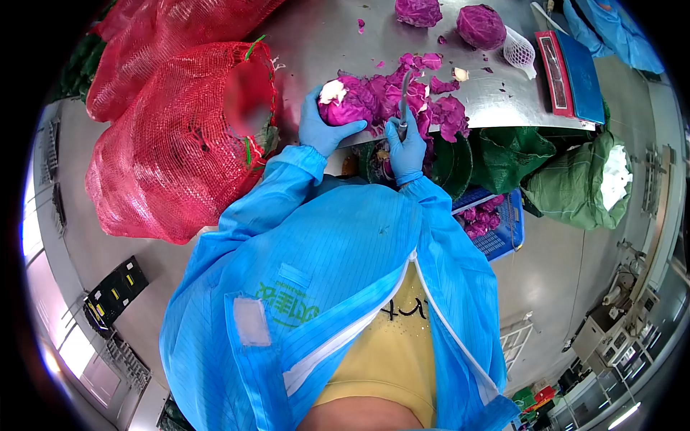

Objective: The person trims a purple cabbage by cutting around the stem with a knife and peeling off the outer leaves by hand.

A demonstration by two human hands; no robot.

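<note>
A red cabbage (352, 102) with a pale cut stem lies near the front edge of the metal table (496, 93). My left hand (322, 128), in a blue glove, is wrapped round its left and near side. In my right hand (406, 147), also gloved, is a knife (405, 93), its blade pointing away from me. Loose purple leaves (449, 115) are heaped beside and beyond the knife. A small pale stem piece (461, 74) rests to the right of the heap.
Red mesh sacks (172, 144) stand at the left. Two cabbages (481, 27) (419, 11), a white foam net (519, 52) and a blue folder (578, 77) are on the table. Below are green sacks (575, 183) and a blue crate (509, 226). Another person's blue sleeve (625, 36) shows top right.
</note>
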